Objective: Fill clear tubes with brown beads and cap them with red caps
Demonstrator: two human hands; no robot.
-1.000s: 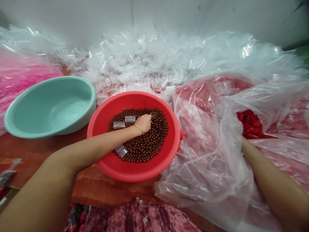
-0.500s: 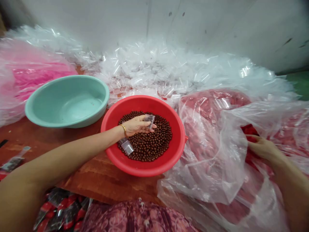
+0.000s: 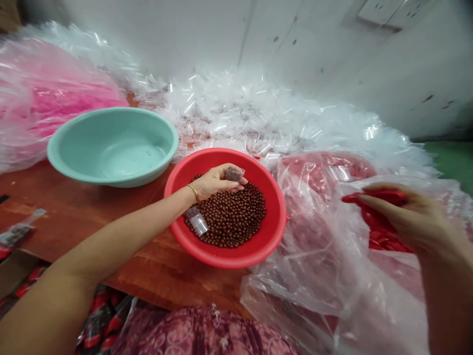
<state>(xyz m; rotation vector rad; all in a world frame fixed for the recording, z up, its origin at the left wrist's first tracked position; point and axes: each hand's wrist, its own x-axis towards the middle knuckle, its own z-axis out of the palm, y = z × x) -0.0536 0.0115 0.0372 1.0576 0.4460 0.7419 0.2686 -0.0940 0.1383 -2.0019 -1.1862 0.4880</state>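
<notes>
My left hand (image 3: 216, 181) hovers over a red basin (image 3: 271, 231) full of small brown beads (image 3: 231, 219). Its fingers are closed on a small clear plastic bag (image 3: 234, 173) that holds some beads. Another small clear bag (image 3: 197, 220) lies on the beads near my wrist. My right hand (image 3: 408, 217) is raised above a big clear plastic sack (image 3: 325, 256) at the right. It pinches a flat red piece (image 3: 373, 198), taken from the red pieces inside the sack.
An empty teal basin (image 3: 113, 148) stands left of the red one on the wooden table (image 3: 55, 222). A heap of small clear bags (image 3: 254, 113) runs along the back wall. A sack of pink items (image 3: 48, 103) lies at far left. Filled packets (image 3: 18, 234) lie at the left edge.
My left hand has lifted from the beads with a small bag in its fingers. My right hand has come up out of the clear sack holding a red piece.
</notes>
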